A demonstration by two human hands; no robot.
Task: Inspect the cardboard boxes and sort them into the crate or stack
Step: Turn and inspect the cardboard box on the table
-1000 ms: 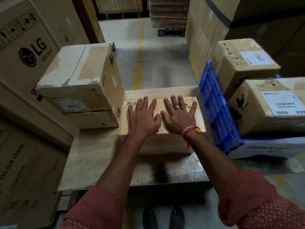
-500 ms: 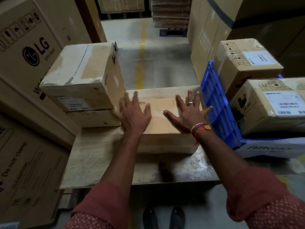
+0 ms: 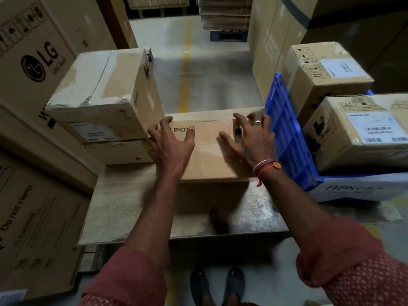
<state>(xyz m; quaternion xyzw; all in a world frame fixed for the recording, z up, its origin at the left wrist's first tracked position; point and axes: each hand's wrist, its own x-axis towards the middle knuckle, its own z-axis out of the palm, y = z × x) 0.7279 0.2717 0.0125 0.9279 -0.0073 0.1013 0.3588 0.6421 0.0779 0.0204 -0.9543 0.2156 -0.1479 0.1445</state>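
Cardboard printed "PICO" marks the flat box (image 3: 205, 151) lying on the wooden tabletop (image 3: 123, 202), between the stack (image 3: 106, 107) of two boxes to its left and the blue crate (image 3: 287, 133) to its right. Part of the logo before the word is covered by the left hand (image 3: 171, 146), whose grip is half curled, fingers spread and bent over the box's far left edge, thumb on the top face. The right hand (image 3: 251, 140) wears a ring and wrist threads; its grip is likewise open and clawed, fingertips at the far right corner, palm on the lid. Neither grip closes around the box.

Big cartons at the left read "LG" (image 3: 39, 62) and "Do not clamp" (image 3: 17, 208). White writing on the crate's near wall begins "ABNOR", the rest cut off and uncertain. Two boxes inside the crate (image 3: 357, 133) carry handling symbols and white barcode labels, the print too small to read. A label on the stack's upper box is blurred. Motion blur softens the right hand, and the box's right side is hidden behind it.
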